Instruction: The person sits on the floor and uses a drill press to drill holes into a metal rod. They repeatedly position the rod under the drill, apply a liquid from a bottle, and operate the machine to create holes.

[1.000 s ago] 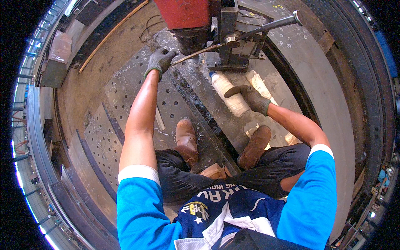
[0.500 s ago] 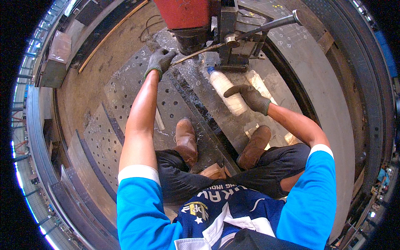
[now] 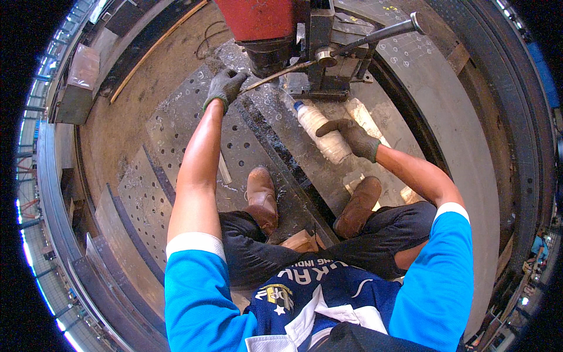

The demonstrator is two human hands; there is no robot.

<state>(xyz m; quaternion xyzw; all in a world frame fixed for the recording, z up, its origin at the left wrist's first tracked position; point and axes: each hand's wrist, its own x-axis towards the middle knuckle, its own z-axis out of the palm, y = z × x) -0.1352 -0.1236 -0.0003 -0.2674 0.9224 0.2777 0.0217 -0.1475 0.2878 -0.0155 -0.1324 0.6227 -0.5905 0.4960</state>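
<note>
My left hand (image 3: 226, 88), in a grey glove, is closed at the near end of a bent metal lever (image 3: 275, 76) on a red and black drilling machine (image 3: 258, 29). The lever runs to a round hub on the machine's side, and another arm with a knobbed end (image 3: 381, 35) points up to the right. My right hand (image 3: 350, 138), also gloved, is closed round a whitish plastic bottle (image 3: 314, 120) with a blue cap. The bottle lies tilted, its cap toward the machine's base. The drill tip is hidden from view.
Beneath the machine lies a steel plate (image 3: 187, 117) with many drilled holes and scattered metal shavings. Dark gaps run between the plates. My brown boots (image 3: 261, 196) rest on the steel. A long wooden strip (image 3: 155, 50) and a metal box (image 3: 76, 88) are at the far left.
The bottle has shifted slightly toward me and to the right, its cap now a little farther from the machine's base. My left hand and the lever look the same.
</note>
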